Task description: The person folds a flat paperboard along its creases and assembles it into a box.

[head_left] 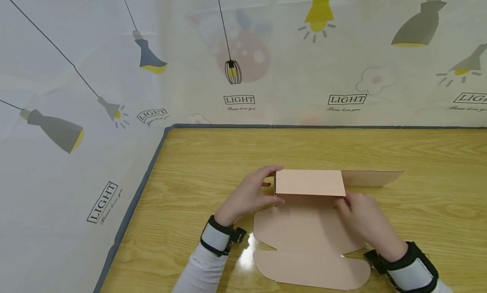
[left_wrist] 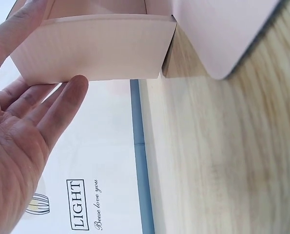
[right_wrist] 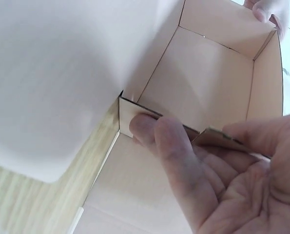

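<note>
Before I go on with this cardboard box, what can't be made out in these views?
- Head view: inside of the cardboard box, hidden by its raised front panel.
- Head view: right hand fingertips, tucked behind that panel.
- Left wrist view: left hand thumb, cut off by the frame edge.
- Right wrist view: table, blurred and mostly covered by a white flap.

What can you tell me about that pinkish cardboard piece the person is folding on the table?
The cardboard box blank is thin, pale pink-tan card, partly folded on a wooden table. One panel stands upright, forming walls around an open compartment, while rounded flaps lie flat toward the person and another flap sticks out to the right. The left hand holds the left wall; the right hand pinches a small tab at the right corner.
</note>
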